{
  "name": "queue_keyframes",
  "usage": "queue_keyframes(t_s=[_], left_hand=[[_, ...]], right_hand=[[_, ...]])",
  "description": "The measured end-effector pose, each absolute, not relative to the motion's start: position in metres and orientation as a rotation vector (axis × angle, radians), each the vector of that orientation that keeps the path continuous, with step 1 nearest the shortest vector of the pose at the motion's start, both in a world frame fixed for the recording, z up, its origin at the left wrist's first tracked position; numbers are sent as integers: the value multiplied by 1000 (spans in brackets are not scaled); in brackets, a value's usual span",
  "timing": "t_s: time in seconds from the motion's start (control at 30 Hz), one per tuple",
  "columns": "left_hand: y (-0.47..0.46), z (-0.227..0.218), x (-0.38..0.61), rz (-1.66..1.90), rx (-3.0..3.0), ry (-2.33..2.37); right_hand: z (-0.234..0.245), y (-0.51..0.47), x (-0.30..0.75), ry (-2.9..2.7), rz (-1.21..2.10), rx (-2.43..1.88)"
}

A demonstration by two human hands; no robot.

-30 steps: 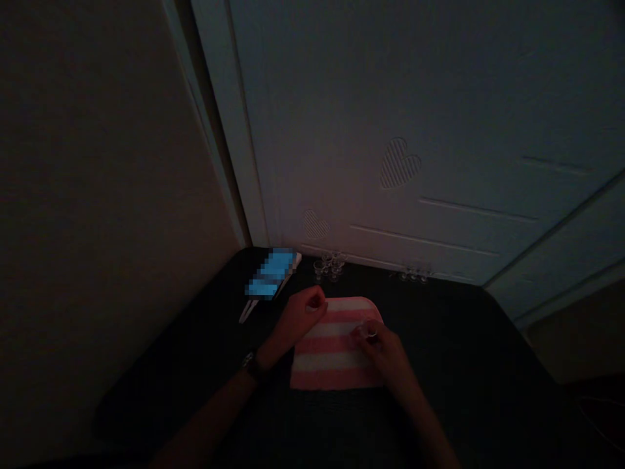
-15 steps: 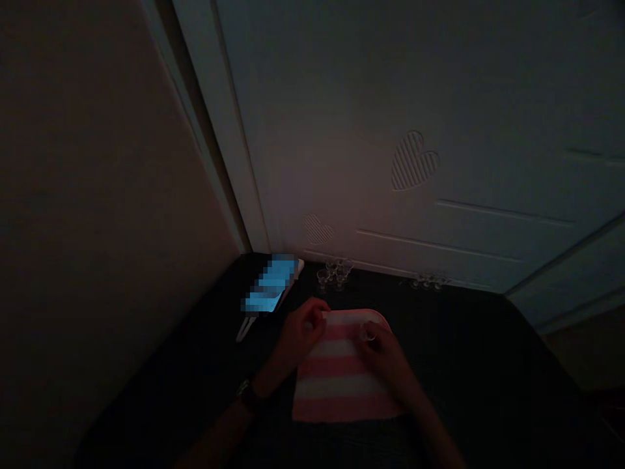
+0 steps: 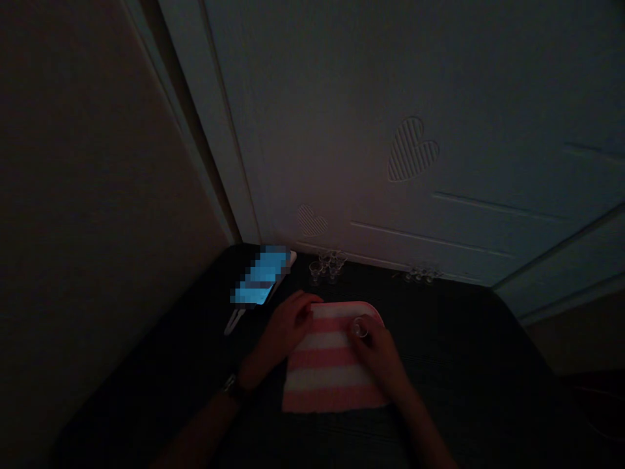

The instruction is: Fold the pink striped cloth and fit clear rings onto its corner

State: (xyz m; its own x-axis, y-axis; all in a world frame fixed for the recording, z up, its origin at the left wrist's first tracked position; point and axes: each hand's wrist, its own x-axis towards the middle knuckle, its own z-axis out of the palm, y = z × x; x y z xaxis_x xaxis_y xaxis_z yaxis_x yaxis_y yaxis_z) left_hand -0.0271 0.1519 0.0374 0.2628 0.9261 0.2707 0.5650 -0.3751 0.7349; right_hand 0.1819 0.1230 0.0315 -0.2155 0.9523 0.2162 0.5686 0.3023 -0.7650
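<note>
My right hand is closed around a small clear glass cup and holds it over the right part of a pink-and-white striped cloth. The cup's round rim faces up toward me. At the cloth's upper left corner is my left hand, its fingers bent inward. What those fingers hold, if anything, is lost in the dim light. The cloth lies flat on a dark table.
Several small clear stemmed cups stand by the white wall panel. Another group of small glass pieces is farther right. A lit, blurred screen leans at the back left, with a white strap or loop below it.
The view has shifted slightly, so everything sits a little higher and farther left. The cup in my right hand has turned, showing more of its opening. My left fingers have shifted at the cloth's corner.
</note>
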Motion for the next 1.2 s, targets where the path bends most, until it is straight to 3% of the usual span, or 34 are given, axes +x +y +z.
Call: queue_keyframes(t_s=[0.6,1.2], left_hand=[[157,20,-38,882,2248,1526],[150,35,-19,964,1493,1072]], right_hand=[[32,123,197,-1846,437,-1559],[35,115,180,-2224,415,-1375]])
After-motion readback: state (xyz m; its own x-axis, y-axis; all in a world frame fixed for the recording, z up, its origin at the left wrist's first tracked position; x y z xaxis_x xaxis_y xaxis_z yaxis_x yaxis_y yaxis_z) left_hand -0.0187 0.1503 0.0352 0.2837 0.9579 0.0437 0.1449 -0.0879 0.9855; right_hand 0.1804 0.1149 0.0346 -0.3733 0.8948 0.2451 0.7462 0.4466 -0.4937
